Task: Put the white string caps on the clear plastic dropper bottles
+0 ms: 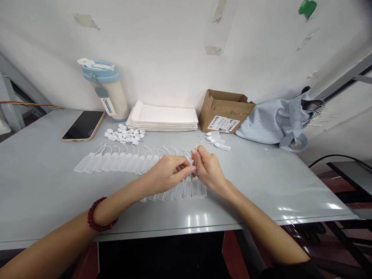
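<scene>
My left hand and my right hand meet over the table, fingertips pinched close together. A thin white tube pokes up at my right fingers. Something small and translucent shows between the hands, mostly covered by fingers. Left of and behind them runs a row of small translucent plastic bottles lying flat, each with a curved white tube at its neck. Under my hands lies a second row of such bottles, partly hidden.
A heap of white caps lies behind the rows. Several small bottles with white tops are at the right. Along the back stand a phone, a tumbler, stacked white envelopes, a cardboard box and a blue cloth bag.
</scene>
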`<state>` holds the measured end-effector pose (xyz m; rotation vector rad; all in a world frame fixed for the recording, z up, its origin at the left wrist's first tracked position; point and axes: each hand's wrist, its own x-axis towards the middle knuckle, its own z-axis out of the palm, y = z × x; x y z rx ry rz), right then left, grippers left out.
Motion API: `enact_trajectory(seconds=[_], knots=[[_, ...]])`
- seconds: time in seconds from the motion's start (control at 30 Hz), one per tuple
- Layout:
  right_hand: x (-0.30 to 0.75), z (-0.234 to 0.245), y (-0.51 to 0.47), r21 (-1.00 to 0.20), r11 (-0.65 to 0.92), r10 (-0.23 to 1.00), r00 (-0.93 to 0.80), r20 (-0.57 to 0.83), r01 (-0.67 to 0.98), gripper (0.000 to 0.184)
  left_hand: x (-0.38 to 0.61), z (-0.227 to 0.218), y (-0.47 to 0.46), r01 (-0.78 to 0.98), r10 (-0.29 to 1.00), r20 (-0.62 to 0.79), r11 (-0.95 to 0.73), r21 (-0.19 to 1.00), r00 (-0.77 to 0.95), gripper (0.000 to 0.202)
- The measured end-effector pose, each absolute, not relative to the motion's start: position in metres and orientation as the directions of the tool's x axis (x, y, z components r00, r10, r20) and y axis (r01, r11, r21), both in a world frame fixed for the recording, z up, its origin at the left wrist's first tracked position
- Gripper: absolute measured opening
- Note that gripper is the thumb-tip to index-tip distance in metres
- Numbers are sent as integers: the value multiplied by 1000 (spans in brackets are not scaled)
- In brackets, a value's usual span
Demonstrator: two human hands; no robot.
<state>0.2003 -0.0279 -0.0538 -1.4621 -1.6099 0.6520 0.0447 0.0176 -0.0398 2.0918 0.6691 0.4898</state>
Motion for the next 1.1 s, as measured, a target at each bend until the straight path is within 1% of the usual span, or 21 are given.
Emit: enact_trajectory(seconds=[0.1, 0.17, 0.27, 0.33, 0.4, 0.5, 0.57, 0.63, 0.77, 0.93, 1.0, 1.1], knots=[[200, -53, -28, -830, 168, 976, 27, 215, 532, 28, 44, -41, 16, 274, 595, 113, -521, 809, 796, 26], [201, -52, -28, -831, 156, 980, 20, 197, 533, 28, 44, -44, 16, 242, 561, 196, -611, 754, 804, 23], [202, -51, -28, -840, 147, 984, 7, 176, 522, 30, 42, -48, 16, 176, 481, 346, -752, 635, 806, 19], [203, -51, -27, -852, 137, 987, 6, 163, 505, 31, 42, -49, 17, 154, 459, 378, -775, 613, 804, 18], [203, -52, -27, -867, 123, 989, 14, 148, 483, 33, 42, -48, 17, 160, 488, 349, -734, 660, 800, 17], [203, -52, -27, -863, 126, 986, 36, 164, 490, 33, 43, -45, 18, 212, 561, 235, -617, 758, 794, 22], [203, -52, -27, -843, 145, 980, 43, 196, 518, 31, 44, -44, 18, 252, 587, 169, -566, 785, 792, 29], [202, -52, -27, -826, 156, 977, 37, 209, 542, 29, 44, -44, 17, 275, 594, 136, -548, 790, 793, 31], [202, -53, -27, -815, 145, 982, 20, 188, 561, 28, 44, -44, 16, 279, 594, 135, -552, 786, 793, 29], [202, -51, -28, -828, 148, 985, -1, 175, 541, 28, 43, -41, 15, 273, 595, 119, -526, 806, 795, 28], [202, -51, -28, -834, 144, 986, -1, 170, 533, 29, 43, -41, 15, 247, 571, 169, -577, 779, 804, 27], [202, -52, -27, -838, 140, 987, -3, 163, 528, 30, 43, -43, 17, 194, 507, 279, -694, 693, 815, 26]])
